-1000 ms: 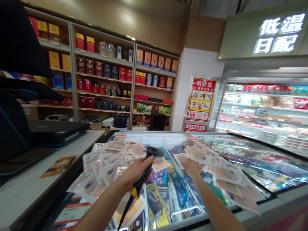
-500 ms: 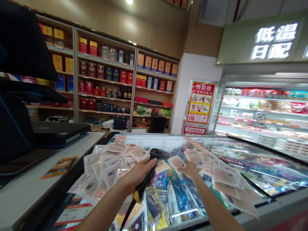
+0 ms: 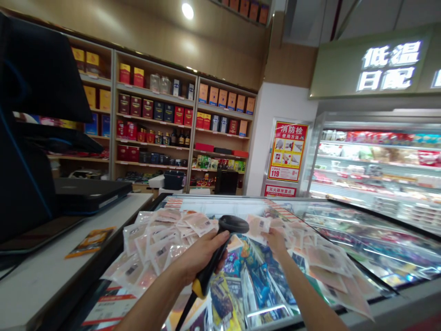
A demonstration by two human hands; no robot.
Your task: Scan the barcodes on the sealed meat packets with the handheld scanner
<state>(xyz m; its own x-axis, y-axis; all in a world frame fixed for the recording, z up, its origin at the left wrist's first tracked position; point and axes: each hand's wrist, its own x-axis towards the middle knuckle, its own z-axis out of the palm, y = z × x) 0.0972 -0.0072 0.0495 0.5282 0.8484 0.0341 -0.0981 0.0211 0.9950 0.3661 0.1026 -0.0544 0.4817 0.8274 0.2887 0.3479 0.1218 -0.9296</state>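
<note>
My left hand (image 3: 201,255) is wrapped round the handle of a black and yellow barcode scanner (image 3: 233,224), whose head points away to the right. The scanner's cable runs down toward me. Between the fingers of my right hand (image 3: 276,242), a clear flat packet (image 3: 257,225) with pale pinkish contents is pinched by its edge, just right of the scanner head. Similar packets (image 3: 161,250) lie in an overlapping spread left of my left hand. Another overlapping row of packets (image 3: 325,257) lies to the right. All rest on the glass top of a chest freezer (image 3: 255,317).
Colourful frozen goods (image 3: 237,285) show through the glass. On the left, a counter (image 3: 44,276) carries an orange packet (image 3: 90,242), a black box (image 3: 91,191) and a dark monitor (image 3: 48,78). Behind stand shelves of boxes (image 3: 156,110); a lit refrigerated display (image 3: 375,165) is at right.
My right hand has lifted the packet slightly and tilted it up beside the scanner head. The scanner stays in my left hand. My view has tipped up a little.
</note>
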